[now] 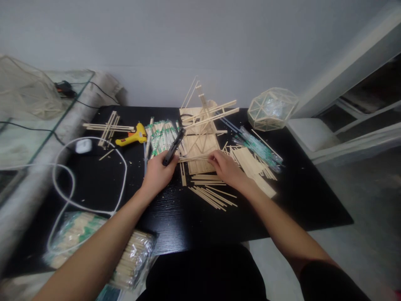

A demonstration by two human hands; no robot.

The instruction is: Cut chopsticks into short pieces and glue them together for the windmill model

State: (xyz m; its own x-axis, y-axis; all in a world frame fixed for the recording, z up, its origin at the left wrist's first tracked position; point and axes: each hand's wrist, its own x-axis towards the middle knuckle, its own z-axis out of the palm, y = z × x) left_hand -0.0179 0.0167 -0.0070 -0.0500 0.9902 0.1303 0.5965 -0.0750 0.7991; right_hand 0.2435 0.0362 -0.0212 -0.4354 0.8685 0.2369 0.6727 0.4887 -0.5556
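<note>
Grips a black cutter (173,146) in the clenched left hand (158,173), with the tool angled up and away. Pinches a thin stick (194,158) at its right end with the closed fingers of the right hand (227,167). Holds it level between the two hands, low over a flat panel of sticks (200,165), left end just beside the cutter.

Just in front of the hands: loose sticks (213,194) fanned on the black tabletop (282,200). Behind the cutter: green-wrapped packs (161,136), crowding the left hand's far side. Beyond the panel: an upright stick frame (206,113). Farther left: a yellow glue gun (133,137), crossed sticks (108,127) and a looping white cable (94,179). Right of the right hand: clear wrappers (260,146).

At the far right corner: a stick polyhedron (272,108), with crinkled clear plastic inside. At the near left edge: a plastic bag (131,259) packed with bundled sticks, partly under the left forearm.
</note>
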